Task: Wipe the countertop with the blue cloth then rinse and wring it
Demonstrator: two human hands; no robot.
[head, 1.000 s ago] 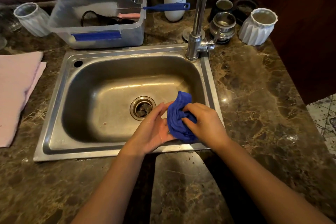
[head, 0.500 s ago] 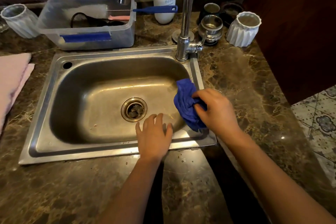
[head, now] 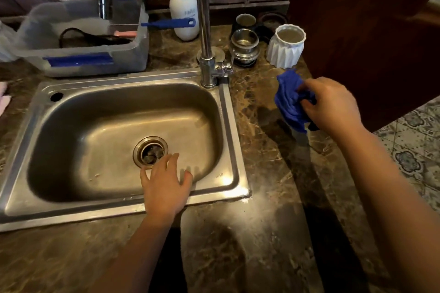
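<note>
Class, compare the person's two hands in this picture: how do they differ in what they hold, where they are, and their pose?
1. The right hand grips the bunched blue cloth; the left hand holds nothing.
2. The right hand is over the countertop right of the sink; the left hand lies at the sink's front rim.
3. The right hand's fingers are curled; the left hand's are spread.
Both are bare and reach forward.

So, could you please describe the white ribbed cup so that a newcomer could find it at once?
Start at the tall chrome faucet behind the sink and look right along the countertop. Past the steel strainer cup stands the white ribbed cup, the only pleated white thing there, just beyond the blue cloth.
</note>
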